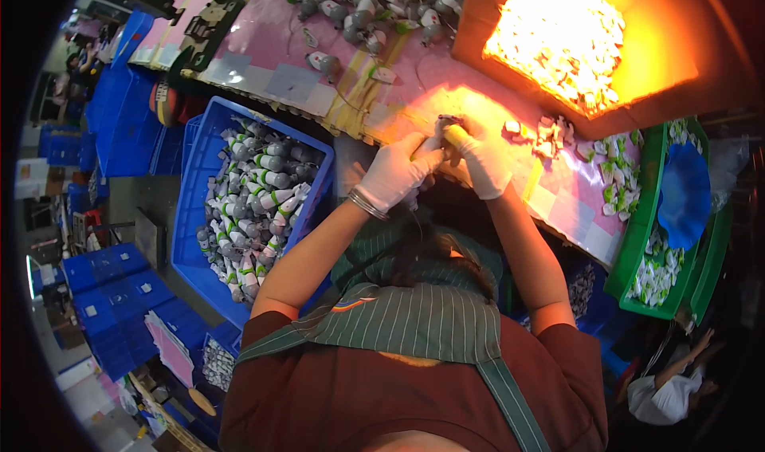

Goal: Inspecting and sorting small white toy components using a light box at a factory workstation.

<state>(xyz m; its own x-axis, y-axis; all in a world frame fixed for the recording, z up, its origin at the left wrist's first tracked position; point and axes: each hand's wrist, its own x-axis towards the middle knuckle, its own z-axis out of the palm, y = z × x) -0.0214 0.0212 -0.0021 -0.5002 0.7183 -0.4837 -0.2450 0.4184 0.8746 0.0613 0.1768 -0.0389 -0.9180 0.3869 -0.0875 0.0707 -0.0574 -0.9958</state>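
Both my hands, in white gloves, meet at the near edge of the pink-covered bench (414, 85). My left hand (396, 171) is closed, its fingertips pressed against those of the other hand. My right hand (483, 163) is closed too, with a yellow cover on one finger. Between them sits a small dark grey piece (449, 121), mostly hidden by the fingers, so its kind cannot be told. Beyond the hands lies a heap of grey-and-white bulb-shaped pieces (366, 13). Small white parts (550, 135) lie just right of my right hand.
A blue crate (185, 221) of grey, white and green pieces stands left. An orange-lit box (510, 77) of small parts sits at the far right, near a green tray (621, 281) with a blue dish (684, 185). A metal fixture (211, 25) stands far left. Another person (665, 392) appears lower right.
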